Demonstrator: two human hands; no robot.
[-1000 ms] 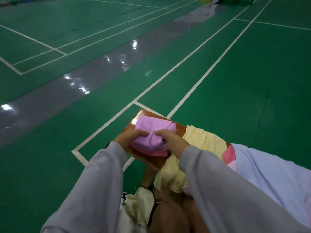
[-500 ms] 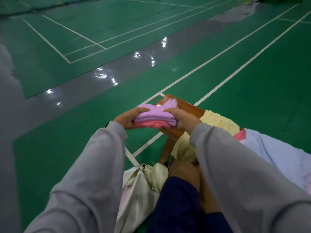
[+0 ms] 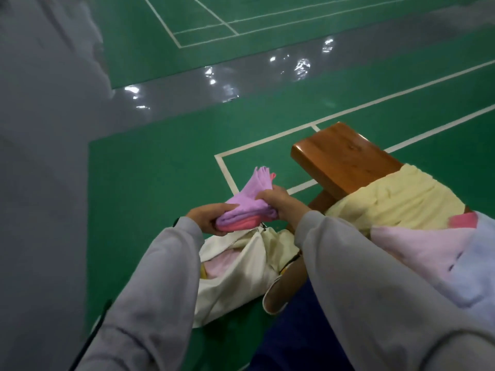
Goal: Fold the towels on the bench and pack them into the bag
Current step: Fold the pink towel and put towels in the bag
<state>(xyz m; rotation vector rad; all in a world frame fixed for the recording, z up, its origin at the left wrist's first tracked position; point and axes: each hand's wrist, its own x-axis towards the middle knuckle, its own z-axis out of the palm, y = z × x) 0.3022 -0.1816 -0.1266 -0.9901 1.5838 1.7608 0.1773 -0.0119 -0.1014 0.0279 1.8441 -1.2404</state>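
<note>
Compared with a second ago, the folded towel stack [image 3: 245, 207] is off the table [image 3: 345, 159] now and hangs in mid-air over the open mouth of the cream bag [image 3: 241, 266], which sits on the green floor [image 3: 160, 170]. It's a purple towel on top with a pink one under it, and a loose corner sticks up at the far end. The left grip [image 3: 205, 218] is clamped on the near-left end of the stack, thumb on top and fingers underneath. The right grip [image 3: 278, 203] is pinching the right side, fingers curled round it. Something pale pink is already inside the bag. Back on the table, a yellow towel [image 3: 396, 202] is draped over the near part, and a pink-and-lilac towel [image 3: 428, 253] lies just beside it, partly behind the right sleeve [image 3: 361, 263].
</note>
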